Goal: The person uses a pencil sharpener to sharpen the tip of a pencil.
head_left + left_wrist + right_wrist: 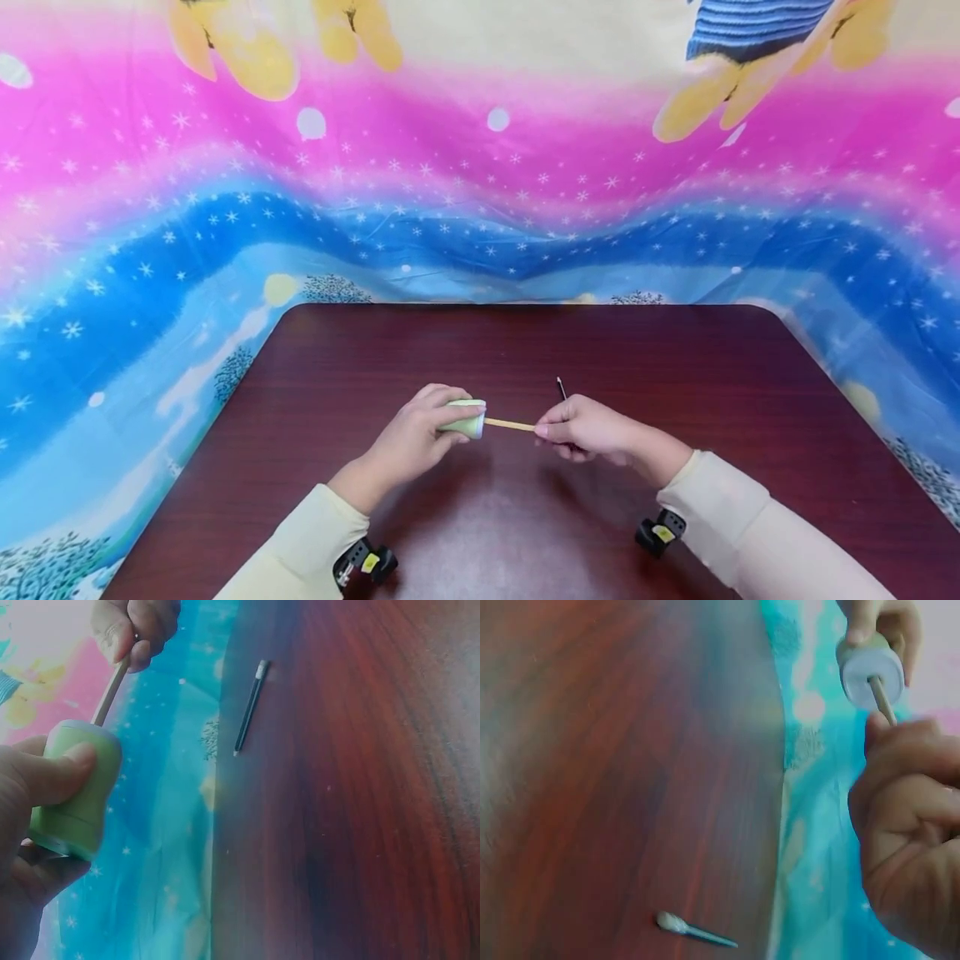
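My left hand point(416, 429) grips a light green pencil sharpener point(463, 424), rounded and narrowed at the waist, above the table. In the right wrist view its pale round end faces the camera, with a hole in the middle. A yellowish wooden pencil point(510, 425) runs into that hole. The pencil's other end is pinched between thumb and fingers of my right hand point(592, 427). Whatever part of the pencil sits inside the sharpener is hidden. Beyond the right hand, a black pencil point(251, 709) with a whitish end lies on the table, partly covered by that hand in the head view.
The dark red-brown wooden table point(360, 358) has rounded far corners. A pink and blue patterned cloth point(465, 183) hangs behind it and along both sides. Black wrist cameras point(660, 532) sit under both pale sleeves point(723, 508).
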The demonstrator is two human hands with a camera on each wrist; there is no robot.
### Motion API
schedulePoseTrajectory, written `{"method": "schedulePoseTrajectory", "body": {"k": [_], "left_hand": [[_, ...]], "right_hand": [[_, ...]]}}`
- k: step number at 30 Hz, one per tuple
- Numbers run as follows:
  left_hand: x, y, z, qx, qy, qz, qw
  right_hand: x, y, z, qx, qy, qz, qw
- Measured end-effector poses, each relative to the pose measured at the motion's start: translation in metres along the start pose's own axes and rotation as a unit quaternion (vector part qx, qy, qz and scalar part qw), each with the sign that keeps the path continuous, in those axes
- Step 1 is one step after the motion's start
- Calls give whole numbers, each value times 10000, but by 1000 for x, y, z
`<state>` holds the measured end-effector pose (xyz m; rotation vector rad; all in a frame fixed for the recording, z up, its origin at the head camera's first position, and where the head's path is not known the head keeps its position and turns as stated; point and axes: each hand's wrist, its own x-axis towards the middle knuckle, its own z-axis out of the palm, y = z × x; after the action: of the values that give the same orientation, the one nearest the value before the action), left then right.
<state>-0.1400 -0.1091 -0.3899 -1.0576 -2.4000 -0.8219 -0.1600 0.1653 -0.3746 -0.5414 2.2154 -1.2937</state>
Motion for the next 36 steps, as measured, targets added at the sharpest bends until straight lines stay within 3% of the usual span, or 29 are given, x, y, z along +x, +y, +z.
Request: {"method": "schedulePoseTrajectory", "body": {"k": [1,3,4,5,6,7,9,10,12,13,14,15,16,17,18,22,24,26,28,29,30,31,35,36], "left_hand": [[0,0,0,-28,-17,-79,10000],[0,-2,-1,-106,-110,-375,9992],[0,-2,-1,-158,-180,-570,9981],[0,-3,-2,-242,-244,-771,9964],[1,-4,-2,-339,-297,-966,9943],[1,-4,-3,-424,-350,-1139,9920],[2,-4,-4,-717,-410,-1386,9869],[2,-4,-5,-907,-446,-1487,9837],[3,-4,-6,-1237,-500,-1612,9779],[3,-4,-7,-1365,-535,-1660,9752],[3,-4,-7,-1466,-565,-1685,9731],[3,-4,-7,-1492,-600,-1680,9726],[3,-5,-7,-1468,-620,-1659,9732],[3,-5,-7,-1383,-622,-1606,9753],[3,-5,-7,-1271,-617,-1543,9779],[1,-5,-7,-848,-533,-1254,9870],[0,-5,-7,-720,-524,-1133,9896],[0,-5,-8,-686,-536,-1051,9907],[-1,-6,-7,-723,-565,-1051,9902],[-2,-6,-7,-761,-584,-1099,9893],[-2,-7,-6,-803,-600,-1155,9882],[-2,-7,-5,-906,-622,-1244,9861],[-3,-9,-4,-1267,-655,-1537,9778],[-2,-9,-4,-1294,-629,-1519,9779]], "right_hand": [[1,-1,-1,-105,31,-17,9999],[2,-2,-1,-868,356,-421,9947],[2,-2,0,-1513,642,-780,9833],[2,-1,1,-2200,982,-1188,9632],[2,0,2,-2911,1365,-1618,9330],[2,2,3,-3538,1748,-2032,8961],[3,6,4,-4491,2413,-2857,8114],[4,9,4,-4825,2657,-3245,7690],[6,13,4,-5165,2959,-3938,7004],[8,14,5,-5225,3064,-4193,6762],[9,15,6,-5234,3154,-4381,6592],[11,16,7,-5208,3208,-4488,6514],[11,16,8,-5147,3218,-4530,6530],[12,16,10,-5057,3179,-4512,6630],[12,15,11,-4938,3083,-4418,6826],[8,9,17,-4353,2409,-3545,7918],[7,6,18,-3996,2053,-3073,8389],[6,2,17,-3580,1744,-2674,8775],[5,0,15,-3207,1509,-2405,9036],[5,-1,14,-3110,1438,-2345,9098],[5,-2,13,-3183,1419,-2356,9072],[5,-2,13,-3399,1454,-2433,8967],[5,-1,14,-4497,1849,-2963,8221],[5,-1,14,-4611,1931,-3005,8122]]}}
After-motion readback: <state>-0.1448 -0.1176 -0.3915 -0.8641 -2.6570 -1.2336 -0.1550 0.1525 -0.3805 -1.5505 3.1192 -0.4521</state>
